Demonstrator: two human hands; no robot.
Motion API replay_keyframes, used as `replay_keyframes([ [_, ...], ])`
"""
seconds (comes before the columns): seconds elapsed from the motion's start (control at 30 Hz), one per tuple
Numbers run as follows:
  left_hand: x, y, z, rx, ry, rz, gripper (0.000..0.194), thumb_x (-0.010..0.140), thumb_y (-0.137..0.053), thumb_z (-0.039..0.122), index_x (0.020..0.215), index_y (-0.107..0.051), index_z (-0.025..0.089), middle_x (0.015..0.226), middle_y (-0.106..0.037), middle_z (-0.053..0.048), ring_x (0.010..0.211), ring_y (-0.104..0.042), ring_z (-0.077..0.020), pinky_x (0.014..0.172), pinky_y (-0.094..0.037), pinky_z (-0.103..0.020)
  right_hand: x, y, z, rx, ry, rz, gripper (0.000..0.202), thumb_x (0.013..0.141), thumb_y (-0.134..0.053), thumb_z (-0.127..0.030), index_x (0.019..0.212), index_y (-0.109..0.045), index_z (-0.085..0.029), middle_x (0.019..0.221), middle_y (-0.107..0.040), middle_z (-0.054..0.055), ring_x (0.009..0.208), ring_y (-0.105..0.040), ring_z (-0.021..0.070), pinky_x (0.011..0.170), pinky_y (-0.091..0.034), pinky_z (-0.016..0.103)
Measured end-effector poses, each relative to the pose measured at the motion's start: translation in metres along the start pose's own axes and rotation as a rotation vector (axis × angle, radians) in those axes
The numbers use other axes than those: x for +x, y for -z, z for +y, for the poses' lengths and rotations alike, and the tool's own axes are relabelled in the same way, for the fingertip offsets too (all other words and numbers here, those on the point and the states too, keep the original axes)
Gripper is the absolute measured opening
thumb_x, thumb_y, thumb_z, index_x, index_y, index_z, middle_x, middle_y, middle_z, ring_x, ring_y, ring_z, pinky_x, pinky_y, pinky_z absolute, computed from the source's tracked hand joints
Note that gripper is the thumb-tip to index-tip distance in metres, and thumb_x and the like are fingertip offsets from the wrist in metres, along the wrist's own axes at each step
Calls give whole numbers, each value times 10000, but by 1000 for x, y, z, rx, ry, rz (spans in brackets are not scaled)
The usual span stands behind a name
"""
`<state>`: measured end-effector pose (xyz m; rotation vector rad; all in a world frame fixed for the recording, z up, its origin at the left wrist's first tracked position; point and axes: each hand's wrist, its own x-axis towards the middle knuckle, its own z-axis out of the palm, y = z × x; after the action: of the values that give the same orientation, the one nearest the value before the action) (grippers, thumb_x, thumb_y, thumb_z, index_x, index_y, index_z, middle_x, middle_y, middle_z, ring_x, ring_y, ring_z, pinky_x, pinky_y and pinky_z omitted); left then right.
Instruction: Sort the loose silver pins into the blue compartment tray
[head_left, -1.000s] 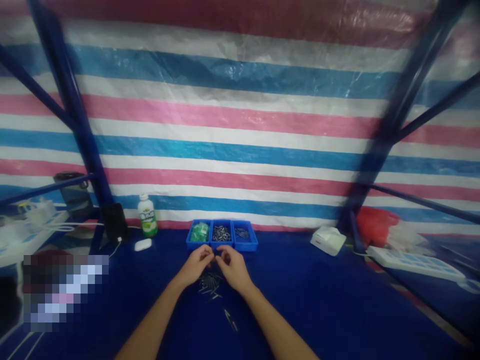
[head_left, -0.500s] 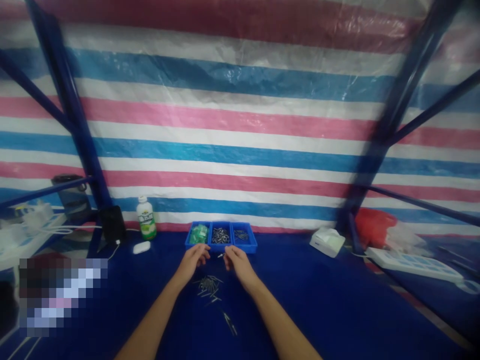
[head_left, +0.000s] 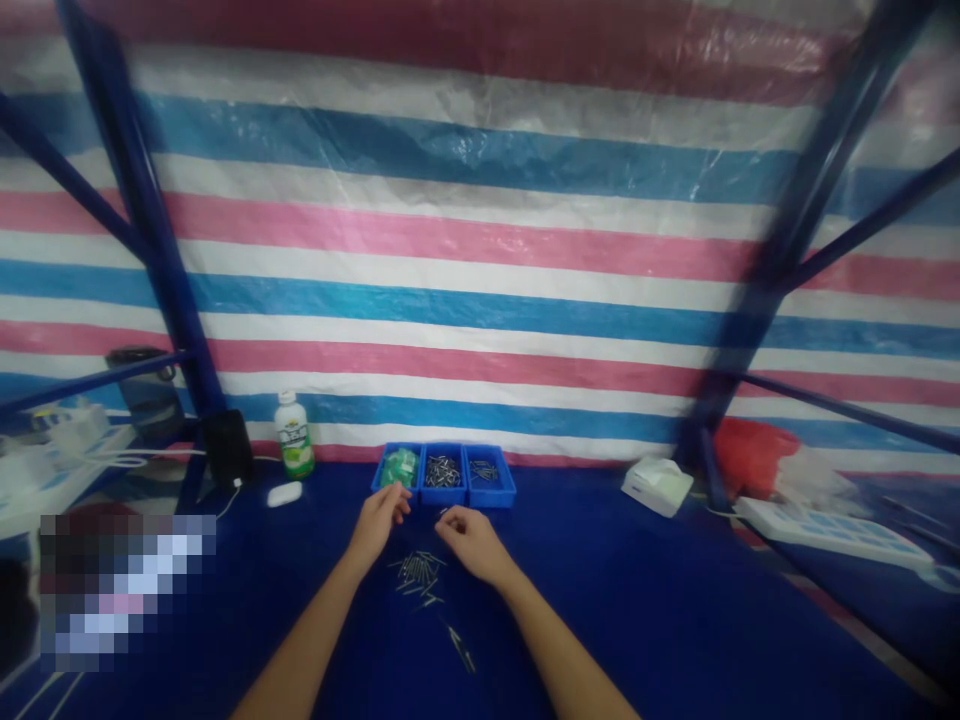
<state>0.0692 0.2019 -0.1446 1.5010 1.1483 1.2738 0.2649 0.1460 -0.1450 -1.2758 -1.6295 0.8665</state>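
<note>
My left hand (head_left: 381,522) is in front of the left bin, its fingers curled with the tips drawn together; whatever they may hold is hidden. My right hand (head_left: 472,540) is closed in a pinch in front of the middle bin, with a small shiny metal piece (head_left: 443,511) at its fingertips. Between my forearms lies a loose pile of thin metal pins (head_left: 418,570) on the blue table. A few more pins (head_left: 460,647) lie nearer to me. Beyond my hands stand blue bins (head_left: 491,498), holding green pieces (head_left: 399,467), short metal parts (head_left: 443,471) and dark thin pieces (head_left: 484,469).
On the left stand a white bottle with a green label (head_left: 295,440), a small white case (head_left: 285,494) and a black device on a cable (head_left: 227,448). To the right are a tissue pack (head_left: 658,486), a red bag (head_left: 754,455) and a power strip (head_left: 832,535).
My right hand has come slightly nearer to me and turned, its fingers drawn closer together. My left hand has shifted slightly left, and its fingers have drawn in.
</note>
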Motion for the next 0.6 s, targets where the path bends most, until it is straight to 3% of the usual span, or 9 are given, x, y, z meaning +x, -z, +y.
replay_keyframes([
  [0.07, -3, 1, 0, 86, -8, -31, 474, 809, -527, 592, 842, -678, 144, 681, -643, -37, 548, -541, -129, 513, -390, -225, -6, 2, 1, -245, 32, 43, 136, 811, -603, -315, 881, -659, -212, 733, -642, -3, 684, -582, 151, 627, -393, 251],
  [0.17, -9, 1, 1, 237, -11, -52, 381, 817, -539, 521, 839, -680, 167, 696, -663, -27, 612, -584, -155, 589, -432, -245, -12, 3, 1, -512, 12, 43, 206, 807, -618, -286, 1004, -658, -239, 864, -664, 15, 822, -609, 176, 683, -402, 258],
  [0.37, -17, -3, 0, 524, -189, -154, 250, 831, -542, 381, 862, -722, 211, 796, -709, -27, 724, -622, -178, 692, -430, -263, -4, -3, 3, -792, 114, -19, 429, 929, -428, -209, 1330, -510, -337, 1144, -601, 52, 925, -631, 169, 735, -431, 254],
  [0.43, -16, -3, -2, 581, -224, -187, 240, 827, -546, 352, 875, -738, 216, 811, -702, -38, 722, -613, -181, 685, -423, -267, 2, -7, 4, -861, 146, -39, 440, 931, -406, -180, 1318, -525, -350, 1113, -596, 59, 861, -642, 168, 702, -434, 260],
  [0.6, -15, -2, 0, 570, -233, -172, 212, 814, -569, 327, 861, -751, 228, 813, -692, -46, 722, -604, -191, 687, -414, -284, 9, -8, 3, -956, 176, -64, 273, 939, -418, -198, 1019, -673, -258, 1041, -587, 72, 787, -638, 180, 656, -434, 277],
])
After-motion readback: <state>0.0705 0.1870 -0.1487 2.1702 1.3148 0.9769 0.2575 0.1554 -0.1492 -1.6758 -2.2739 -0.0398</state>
